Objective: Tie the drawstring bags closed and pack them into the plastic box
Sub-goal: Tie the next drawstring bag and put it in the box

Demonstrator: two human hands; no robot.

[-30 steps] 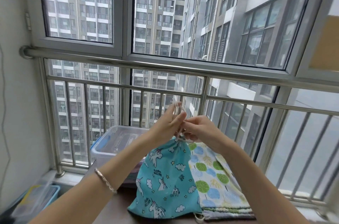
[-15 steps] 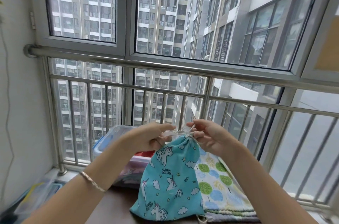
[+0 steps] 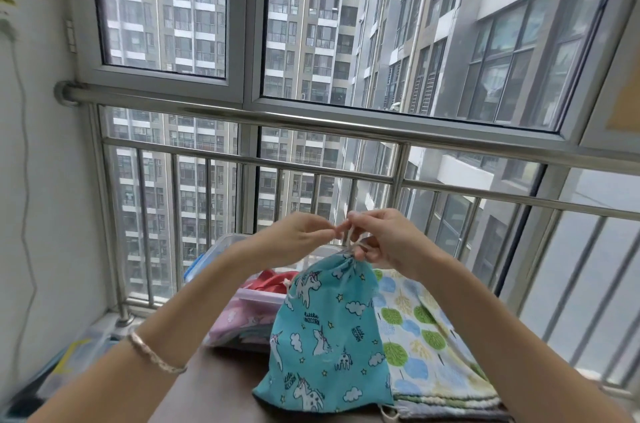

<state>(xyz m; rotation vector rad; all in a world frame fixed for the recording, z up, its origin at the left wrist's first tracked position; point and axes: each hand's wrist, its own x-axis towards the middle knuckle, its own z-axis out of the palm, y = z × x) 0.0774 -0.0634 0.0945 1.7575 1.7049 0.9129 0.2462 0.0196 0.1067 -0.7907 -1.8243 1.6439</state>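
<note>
A turquoise drawstring bag (image 3: 329, 336) printed with white unicorns, clouds and stars is held upright on a dark brown surface (image 3: 214, 384). Its bottom edge rests there and its neck is gathered into tight pleats. A pale cord (image 3: 350, 238) rises from the gathered neck. The cord is pinched between thumb and forefinger of the left hand (image 3: 294, 242) just above the neck. It is pinched again by the fingertips of the right hand (image 3: 388, 239), whose lower fingers are curled beside the neck. The two hands almost touch above the bag. Whether a knot is formed cannot be told, as the cord is thin and partly hidden.

The step in hand is judged to be the tying of the cord. For this to be done well, the neck should be held bunched while the ends are crossed. The knot should be drawn down snug against the fabric, and the pull should be made evenly to both sides so that the bag is not tipped.

Just to the right, overlapped at its edge by the bag, a flat stack of other fabric bags (image 3: 422, 336) is laid, the top one printed with green and blue trees. Behind and to the left a clear plastic box (image 3: 256, 295) is set, open, with a red bag (image 3: 273, 280) seen inside and pink fabric showing through its wall. A silver bracelet (image 3: 156, 356) is worn on the left wrist. Beyond, a steel railing (image 3: 346, 124) and windows onto tower blocks are seen
</note>
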